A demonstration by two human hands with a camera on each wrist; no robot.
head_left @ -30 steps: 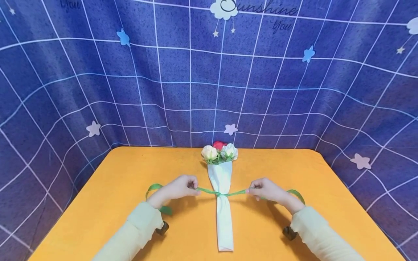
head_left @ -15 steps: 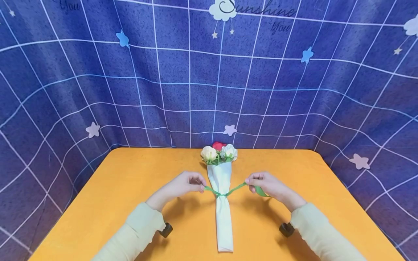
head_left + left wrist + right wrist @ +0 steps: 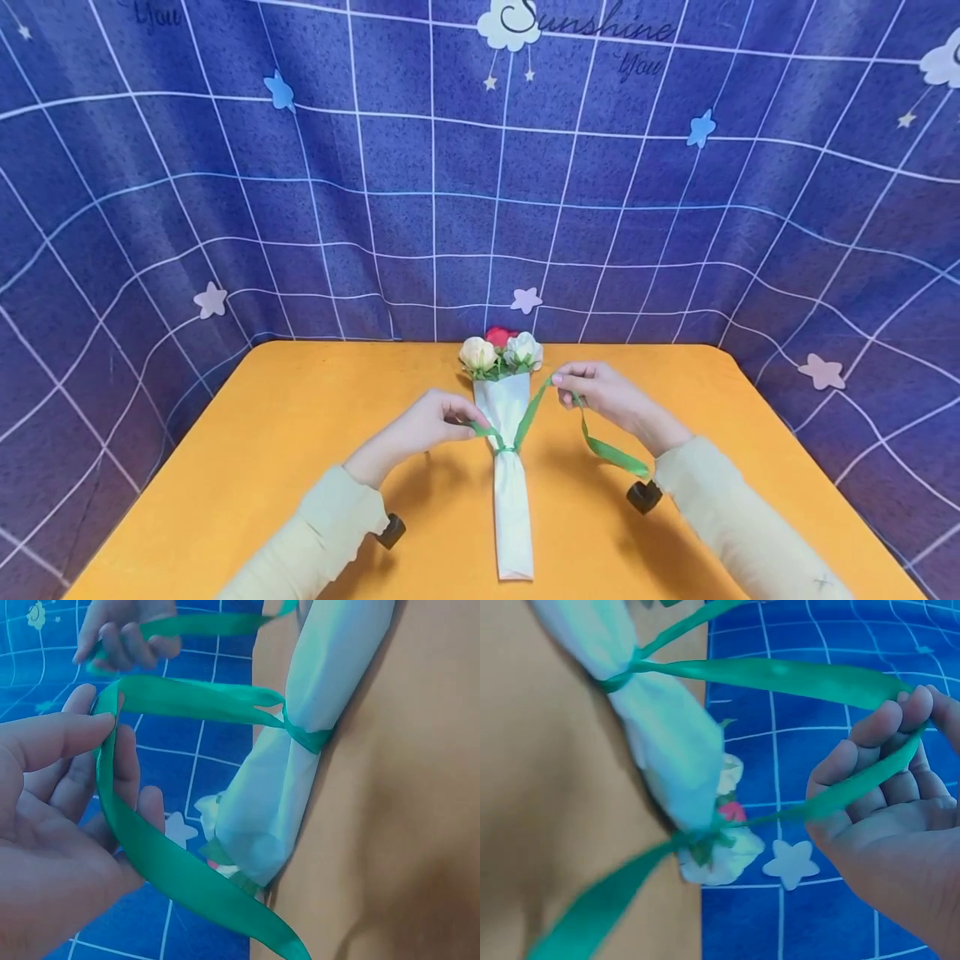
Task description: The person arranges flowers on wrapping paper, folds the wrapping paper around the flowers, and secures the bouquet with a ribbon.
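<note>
A bouquet wrapped in white paper (image 3: 513,517) lies on the orange table, its cream, pale and red flowers (image 3: 478,355) pointing to the back. Green ribbon (image 3: 307,736) is tied round the narrow waist of the wrap. My left hand (image 3: 438,421) pinches one ribbon tail between thumb and fingers, just left of the waist; in the left wrist view the rest of that tail hangs in a curve below the hand. Higher up, right of the flowers, my right hand (image 3: 603,396) pinches the other tail (image 3: 780,679), whose loose end droops toward the right wrist.
The orange table (image 3: 322,375) reaches back to a blue gridded curtain (image 3: 420,217) with star and cloud prints. A dark wrist device (image 3: 391,531) shows under the left sleeve, another dark device (image 3: 643,497) under the right.
My right hand has risen and moved back toward the flowers, drawing its ribbon tail up. My left hand has come in closer to the wrap. The bouquet stays in place.
</note>
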